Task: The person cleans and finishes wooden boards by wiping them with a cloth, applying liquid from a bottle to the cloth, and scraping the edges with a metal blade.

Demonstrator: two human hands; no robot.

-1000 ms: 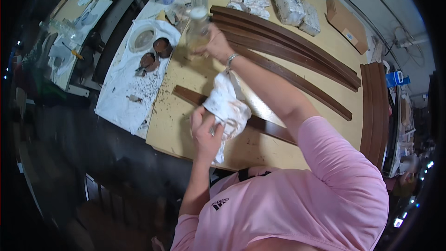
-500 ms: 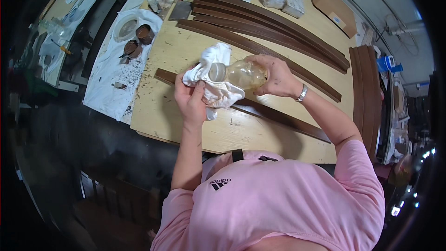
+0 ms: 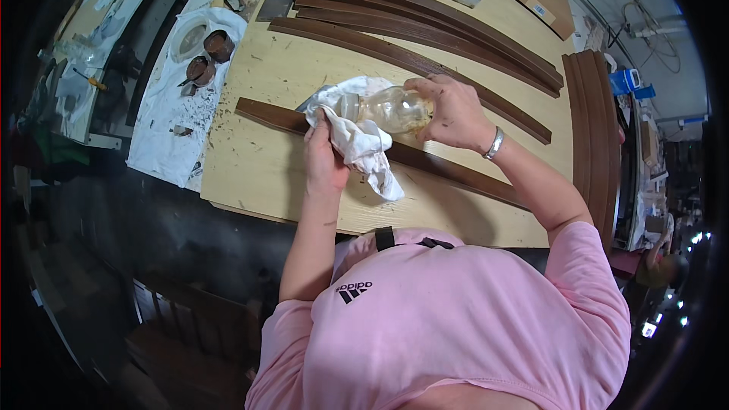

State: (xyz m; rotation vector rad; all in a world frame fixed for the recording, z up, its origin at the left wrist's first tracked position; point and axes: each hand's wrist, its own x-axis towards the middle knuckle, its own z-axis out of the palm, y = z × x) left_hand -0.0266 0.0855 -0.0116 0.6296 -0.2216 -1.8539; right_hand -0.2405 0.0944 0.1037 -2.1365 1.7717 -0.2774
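right hand [image 3: 454, 112]: clenched round the base of a clear glass jar [image 3: 389, 108], jar tipped on its side
jar axis: runs 3-to-9 o'clock, mouth toward 9, pressed into the white rag [image 3: 355, 135]
left hand [image 3: 325, 158]: fingers closed on the rag, bunching it up against the jar mouth from 7 o'clock
key relation: mouth touches rag; left hand nearer the mouth, right hand at the far end
below: dark curved wood strip [image 3: 425, 161] on the pale workbench [image 3: 258, 175], under both hands
jar contents: looks yellowish, probably liquid; can't tell level
at 11 o'clock: stained white sheet [image 3: 163, 129] with two small bowls [image 3: 209, 57], well apart
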